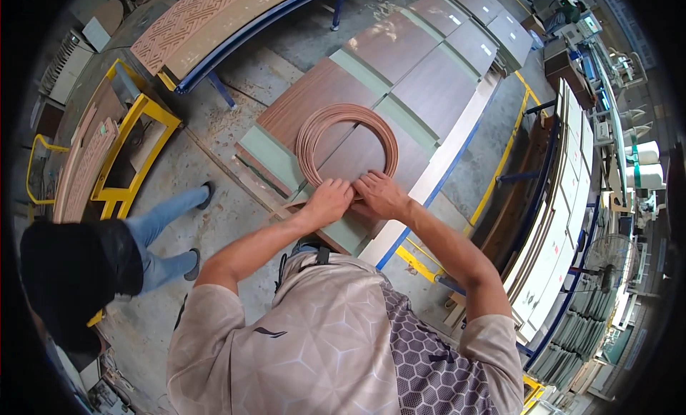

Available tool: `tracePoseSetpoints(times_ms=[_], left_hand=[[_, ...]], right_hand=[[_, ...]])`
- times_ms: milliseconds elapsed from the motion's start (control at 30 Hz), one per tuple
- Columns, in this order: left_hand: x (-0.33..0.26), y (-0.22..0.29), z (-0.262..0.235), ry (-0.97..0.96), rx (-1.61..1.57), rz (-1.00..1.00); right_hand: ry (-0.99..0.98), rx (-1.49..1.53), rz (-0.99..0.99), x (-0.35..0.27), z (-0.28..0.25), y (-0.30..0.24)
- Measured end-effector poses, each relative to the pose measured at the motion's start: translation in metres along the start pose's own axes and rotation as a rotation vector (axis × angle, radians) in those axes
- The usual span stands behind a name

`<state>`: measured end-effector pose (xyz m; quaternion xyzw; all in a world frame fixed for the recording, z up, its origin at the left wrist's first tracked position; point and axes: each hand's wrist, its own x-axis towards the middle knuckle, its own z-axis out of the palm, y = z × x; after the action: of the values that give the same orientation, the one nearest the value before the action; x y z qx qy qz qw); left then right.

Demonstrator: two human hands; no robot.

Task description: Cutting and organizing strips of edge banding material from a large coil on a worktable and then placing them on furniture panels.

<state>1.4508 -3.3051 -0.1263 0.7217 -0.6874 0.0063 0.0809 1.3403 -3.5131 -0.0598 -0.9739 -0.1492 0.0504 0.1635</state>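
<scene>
A coil of thin reddish-brown edge banding [307, 145] lies on the stacked wood-grain panels [418, 61] in front of me. My left hand [330, 202] is closed on the coil's near rim. Right beside it, my right hand [382, 195] grips the same rim, its fingers curled. The hands nearly touch, and they hide that part of the coil and whatever their fingertips pinch. From beneath my left wrist, a loose strip end [280, 212] sticks out to the left.
A person in dark clothing and jeans [168, 211] stands at left, near a yellow-framed cart [136, 158] of carved panels. Carved panels [207, 22] rest on a blue-legged rack at far left. White panels [554, 251] are stacked at right, near a fan [609, 272].
</scene>
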Motion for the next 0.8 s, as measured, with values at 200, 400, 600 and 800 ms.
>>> tracePoseSetpoints(times_ms=[200,400,600,800], left_hand=[[0.0,-0.041,-0.025,0.181,-0.169,-0.027],[0.004,0.011,0.015,-0.003,-0.019,0.109],[0.005,-0.033,-0.04,0.185,-0.159,0.117],[-0.006,-0.027,-0.029,0.043,0.084,0.192]], right_hand=[[0.229,-0.303,-0.051,-0.059,-0.007,0.071],[0.052,-0.072,0.034,-0.029,0.023,-0.002],[0.19,-0.251,0.025,-0.069,-0.001,0.059],[0.205,-0.181,-0.113,-0.031,0.005,0.023]])
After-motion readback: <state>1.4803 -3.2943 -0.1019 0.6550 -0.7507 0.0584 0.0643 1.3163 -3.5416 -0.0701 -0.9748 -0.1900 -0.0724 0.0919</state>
